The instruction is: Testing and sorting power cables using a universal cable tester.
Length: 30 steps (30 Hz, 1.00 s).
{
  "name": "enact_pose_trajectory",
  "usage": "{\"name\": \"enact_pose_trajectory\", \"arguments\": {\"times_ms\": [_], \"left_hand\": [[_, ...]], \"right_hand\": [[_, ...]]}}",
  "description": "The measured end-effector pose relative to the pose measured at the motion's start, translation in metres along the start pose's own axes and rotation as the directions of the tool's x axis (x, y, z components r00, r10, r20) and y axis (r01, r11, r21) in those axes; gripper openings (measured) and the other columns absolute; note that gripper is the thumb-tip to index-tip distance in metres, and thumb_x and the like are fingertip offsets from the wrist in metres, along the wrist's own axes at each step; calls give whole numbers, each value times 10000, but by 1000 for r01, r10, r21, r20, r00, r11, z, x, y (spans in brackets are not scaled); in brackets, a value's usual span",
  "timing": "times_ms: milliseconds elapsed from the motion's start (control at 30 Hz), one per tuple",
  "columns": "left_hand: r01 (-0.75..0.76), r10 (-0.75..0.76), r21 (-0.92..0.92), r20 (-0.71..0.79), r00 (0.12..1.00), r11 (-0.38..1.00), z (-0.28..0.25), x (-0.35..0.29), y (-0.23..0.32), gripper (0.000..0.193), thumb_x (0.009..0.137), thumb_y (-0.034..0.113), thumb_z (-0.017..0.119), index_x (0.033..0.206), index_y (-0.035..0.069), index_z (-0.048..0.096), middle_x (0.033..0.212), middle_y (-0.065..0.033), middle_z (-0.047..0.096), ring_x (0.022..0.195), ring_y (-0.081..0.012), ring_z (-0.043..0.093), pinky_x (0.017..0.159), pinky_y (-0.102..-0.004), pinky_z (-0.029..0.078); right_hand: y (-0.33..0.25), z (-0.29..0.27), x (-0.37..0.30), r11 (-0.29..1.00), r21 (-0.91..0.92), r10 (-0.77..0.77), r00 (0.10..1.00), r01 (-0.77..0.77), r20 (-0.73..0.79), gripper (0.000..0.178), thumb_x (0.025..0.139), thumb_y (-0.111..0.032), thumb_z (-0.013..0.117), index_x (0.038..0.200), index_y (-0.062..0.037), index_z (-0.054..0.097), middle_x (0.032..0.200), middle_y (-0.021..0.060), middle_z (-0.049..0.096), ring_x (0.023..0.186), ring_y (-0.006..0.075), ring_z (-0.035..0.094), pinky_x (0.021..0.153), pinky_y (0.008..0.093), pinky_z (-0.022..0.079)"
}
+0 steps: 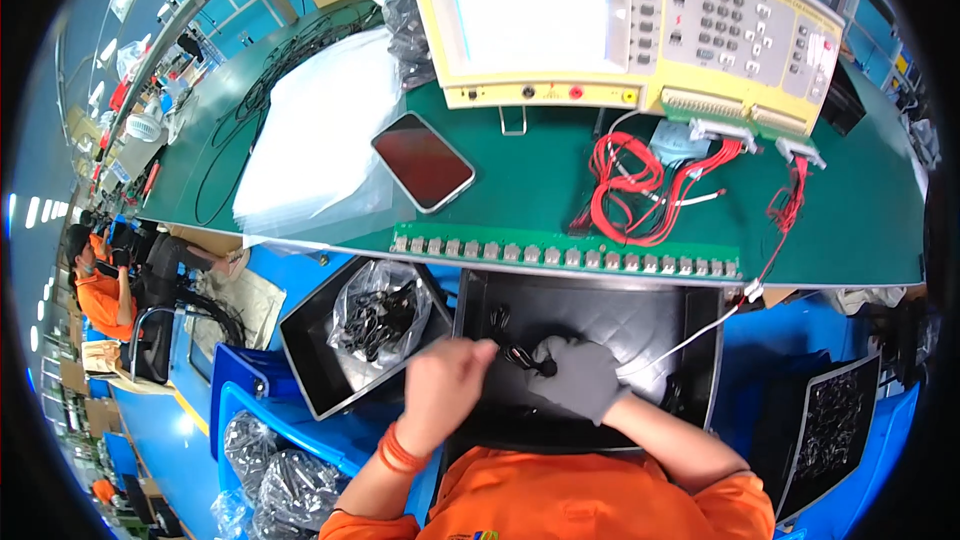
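Orange shirt [580, 490]; left hand [440, 390] curled, grip unclear; gloved right hand [580, 378] pinching black cable [517, 355] over tray [630, 315] at front edge of bench [540, 200].

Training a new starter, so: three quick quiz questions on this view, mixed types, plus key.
1. Which hand wears the grey glove?
2. True or false: the phone lies to the left of the red wires.
3. Fill in: the yellow machine stands on a ____ table.

Key:
1. The right hand.
2. True.
3. Green.
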<state>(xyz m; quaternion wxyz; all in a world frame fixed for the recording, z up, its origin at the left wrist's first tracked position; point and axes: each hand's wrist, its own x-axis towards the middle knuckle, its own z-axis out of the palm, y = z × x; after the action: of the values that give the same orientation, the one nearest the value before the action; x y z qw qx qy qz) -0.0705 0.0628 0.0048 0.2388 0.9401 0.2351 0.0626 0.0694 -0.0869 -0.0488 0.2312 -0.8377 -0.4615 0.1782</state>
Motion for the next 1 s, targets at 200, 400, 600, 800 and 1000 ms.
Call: {"name": "enact_pose_trajectory", "arguments": {"times_ms": [200,400,600,800,1000], "left_hand": [[312,-151,-922,283,947,229,48,14,63,333,1029,256,374,1184,12,539,939,-1,601,833,-84,512,732,-218,423],[378,-53,-920,374,926,101,43,21,69,342,1029,260,370,1128,-20,539,924,-10,609,793,-109,549,754,-265,449],[-271,200,-299,-246,948,915,44,20,76,187,927,89,566,1054,-46,541,835,-114,612,733,-155,589,654,-280,476],[329,-107,-892,311,944,311,42,31,68,188,918,153,613,955,-24,562,796,-35,569,716,-98,510,643,-243,402],[273,-128,-956,259,957,109,42,36,69,161,907,148,630,929,0,570,778,-12,530,697,-91,463,639,-238,378]], "right_hand": [[-16,-34,-25,980,-91,-200,841,179,-502,160,743,-224,689,787,-154,551,631,29,543,442,245,533,410,345,423],[-5,-56,-31,609,785,197,938,109,-284,114,767,-126,723,859,-89,666,697,40,673,589,154,644,541,250,490],[6,-66,-26,417,907,297,951,-51,-83,146,809,-87,700,917,9,688,830,51,689,748,110,641,685,228,498],[9,-62,-34,498,866,174,974,40,-145,174,823,-67,690,979,9,679,906,74,693,823,107,652,724,227,499],[4,-63,-41,507,855,237,936,110,-261,155,832,-36,672,984,-23,640,911,67,696,808,108,661,714,233,511]]}}
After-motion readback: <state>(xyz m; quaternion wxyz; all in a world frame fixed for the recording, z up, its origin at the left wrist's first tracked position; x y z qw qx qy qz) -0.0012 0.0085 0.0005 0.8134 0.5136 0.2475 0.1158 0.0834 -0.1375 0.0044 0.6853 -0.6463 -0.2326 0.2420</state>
